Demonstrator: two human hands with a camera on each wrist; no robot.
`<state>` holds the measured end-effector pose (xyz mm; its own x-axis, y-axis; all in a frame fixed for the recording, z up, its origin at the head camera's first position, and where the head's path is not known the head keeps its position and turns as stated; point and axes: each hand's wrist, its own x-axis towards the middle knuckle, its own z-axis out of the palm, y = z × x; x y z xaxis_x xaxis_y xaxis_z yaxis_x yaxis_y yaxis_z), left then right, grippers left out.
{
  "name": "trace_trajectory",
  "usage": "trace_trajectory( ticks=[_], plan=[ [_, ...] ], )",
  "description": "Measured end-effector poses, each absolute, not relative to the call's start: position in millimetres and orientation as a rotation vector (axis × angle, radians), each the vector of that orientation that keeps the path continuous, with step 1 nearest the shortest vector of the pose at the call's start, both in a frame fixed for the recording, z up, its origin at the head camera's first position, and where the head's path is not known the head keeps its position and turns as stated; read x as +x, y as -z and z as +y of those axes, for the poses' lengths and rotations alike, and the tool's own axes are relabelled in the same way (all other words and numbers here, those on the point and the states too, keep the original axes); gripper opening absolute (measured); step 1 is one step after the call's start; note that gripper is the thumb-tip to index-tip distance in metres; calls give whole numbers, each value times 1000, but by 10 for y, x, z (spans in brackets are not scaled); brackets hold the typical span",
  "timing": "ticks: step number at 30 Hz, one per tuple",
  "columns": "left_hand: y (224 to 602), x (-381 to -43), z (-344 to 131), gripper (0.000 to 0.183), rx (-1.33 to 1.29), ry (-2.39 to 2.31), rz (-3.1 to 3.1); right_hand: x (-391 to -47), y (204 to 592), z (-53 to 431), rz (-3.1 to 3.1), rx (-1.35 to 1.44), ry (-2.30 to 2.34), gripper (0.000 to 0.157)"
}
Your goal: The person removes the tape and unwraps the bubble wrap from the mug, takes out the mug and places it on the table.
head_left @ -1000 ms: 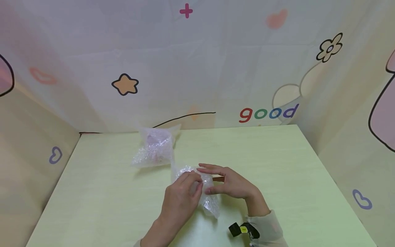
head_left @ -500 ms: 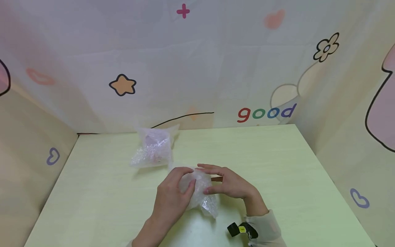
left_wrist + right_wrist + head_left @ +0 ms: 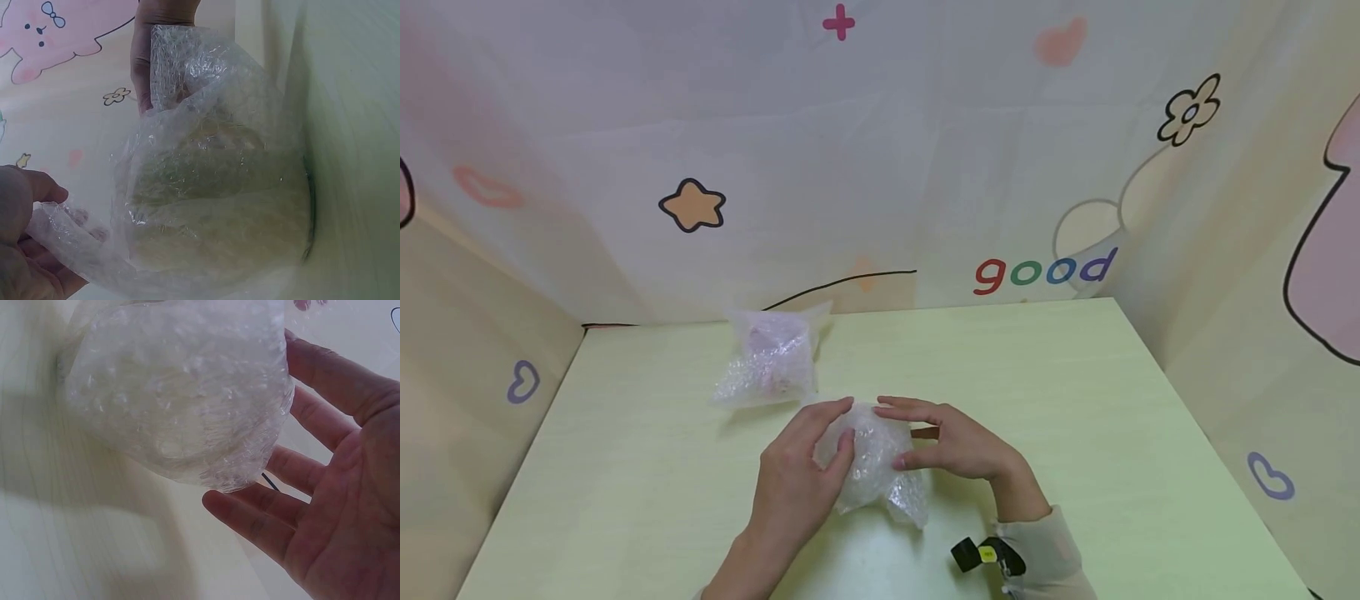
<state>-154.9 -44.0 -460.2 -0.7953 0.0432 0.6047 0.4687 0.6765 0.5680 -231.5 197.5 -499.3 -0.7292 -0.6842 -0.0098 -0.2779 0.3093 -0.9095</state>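
Note:
A clear bubble-wrap bundle (image 3: 871, 458) is on the table between both hands. Through its layers in the left wrist view, a rounded pale thing (image 3: 219, 231) with a thin dark edge shows faintly; its kind cannot be told. My left hand (image 3: 793, 475) holds a loose flap of the bubble wrap (image 3: 75, 244) between thumb and fingers, on the bundle's left side. On the other side, my right hand (image 3: 958, 446) steadies the bundle with spread, nearly straight fingers (image 3: 250, 522). Behind the left hand lies a second bubble-wrapped bundle (image 3: 771, 358), pinkish inside.
The pale green table (image 3: 1045, 375) runs back to a printed cloth wall (image 3: 880, 167). Cloth also rises on the left and right sides. A black wrist camera (image 3: 970, 554) is strapped at the right sleeve (image 3: 1041, 550).
My left hand has moved left and its fingers have spread apart from a closer pinch, drawing the wrap's flap leftward. The right hand stays at the bundle's right side.

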Motion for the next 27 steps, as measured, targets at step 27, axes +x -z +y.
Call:
trace_trajectory(
  ticks=[27],
  plan=[
    [4521,-1533,-689,22,-316,1047,-2159,-2323,4986,1977,2167,-817,1402,67]
  ],
)
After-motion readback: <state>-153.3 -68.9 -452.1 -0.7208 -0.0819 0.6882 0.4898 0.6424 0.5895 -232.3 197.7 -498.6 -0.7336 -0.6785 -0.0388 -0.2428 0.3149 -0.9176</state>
